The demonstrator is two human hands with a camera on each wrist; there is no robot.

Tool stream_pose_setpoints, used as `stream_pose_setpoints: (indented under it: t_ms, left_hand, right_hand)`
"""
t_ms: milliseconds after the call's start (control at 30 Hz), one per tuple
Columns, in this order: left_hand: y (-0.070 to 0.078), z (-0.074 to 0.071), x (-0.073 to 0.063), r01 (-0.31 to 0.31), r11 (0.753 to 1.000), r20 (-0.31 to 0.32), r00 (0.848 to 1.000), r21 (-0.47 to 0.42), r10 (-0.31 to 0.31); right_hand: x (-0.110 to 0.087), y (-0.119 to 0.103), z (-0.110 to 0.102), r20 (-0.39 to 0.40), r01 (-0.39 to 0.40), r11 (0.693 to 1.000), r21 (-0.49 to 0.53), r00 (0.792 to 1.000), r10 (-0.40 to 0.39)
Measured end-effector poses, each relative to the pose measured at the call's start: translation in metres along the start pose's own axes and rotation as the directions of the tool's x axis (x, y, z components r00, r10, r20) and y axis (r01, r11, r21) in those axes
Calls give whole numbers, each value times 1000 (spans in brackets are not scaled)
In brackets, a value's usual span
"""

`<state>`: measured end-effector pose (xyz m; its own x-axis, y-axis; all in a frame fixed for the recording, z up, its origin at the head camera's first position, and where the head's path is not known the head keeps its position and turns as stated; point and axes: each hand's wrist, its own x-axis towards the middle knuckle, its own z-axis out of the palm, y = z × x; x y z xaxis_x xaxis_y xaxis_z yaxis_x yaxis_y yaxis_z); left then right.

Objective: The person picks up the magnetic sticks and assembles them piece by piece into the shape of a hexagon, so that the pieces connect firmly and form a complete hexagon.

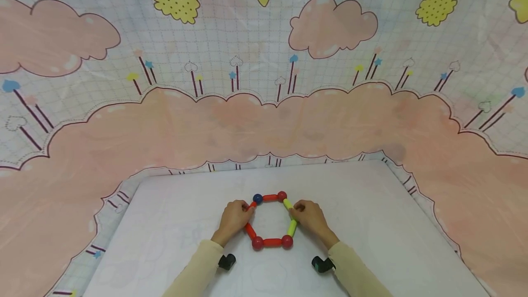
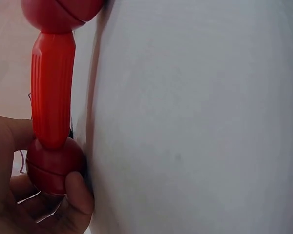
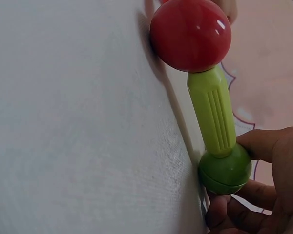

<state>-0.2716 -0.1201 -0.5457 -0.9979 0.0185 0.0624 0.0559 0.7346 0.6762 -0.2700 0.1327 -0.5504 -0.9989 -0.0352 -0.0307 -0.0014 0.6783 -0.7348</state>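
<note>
A six-sided ring of magnetic rods and balls lies on the white tabletop (image 1: pixel 173 223). Its far side is a red rod (image 1: pixel 270 198) between a blue ball (image 1: pixel 257 198) and a red ball. At the near side another red rod (image 1: pixel 272 242) joins two red balls. My left hand (image 1: pixel 235 219) grips the ring's left corner, fingers and thumb around a red ball (image 2: pixel 53 165) with a red rod (image 2: pixel 52 87) on it. On the opposite corner, my right hand (image 1: pixel 310 217) holds a green ball (image 3: pixel 225 170) between two yellow-green rods (image 1: pixel 292 228).
Black wrist cameras show below both sleeves, one at the left (image 1: pixel 227 261) and one at the right (image 1: pixel 323 265). Behind the table hangs a cloth (image 1: pixel 264 127) printed with clouds and stars. The tabletop's far edge runs beyond the ring.
</note>
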Motion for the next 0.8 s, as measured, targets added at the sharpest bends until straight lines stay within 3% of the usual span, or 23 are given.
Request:
stream_pose_setpoints:
  t_ms: [467,667,800]
  left_hand:
    - [1,0,-2,23,999,-8,1000,38,-23]
    - [-4,-9,-8,49,997,40,998,64,-51]
    - [-6,-14,-13,68,998,104,992,-7,-66]
  right_hand:
    - [-9,2,0,20,18,1000,-23,1000,-17]
    - [-8,10,-4,19,66,998,0,998,-66]
    - [-6,13,-8,7,80,997,24,997,-80]
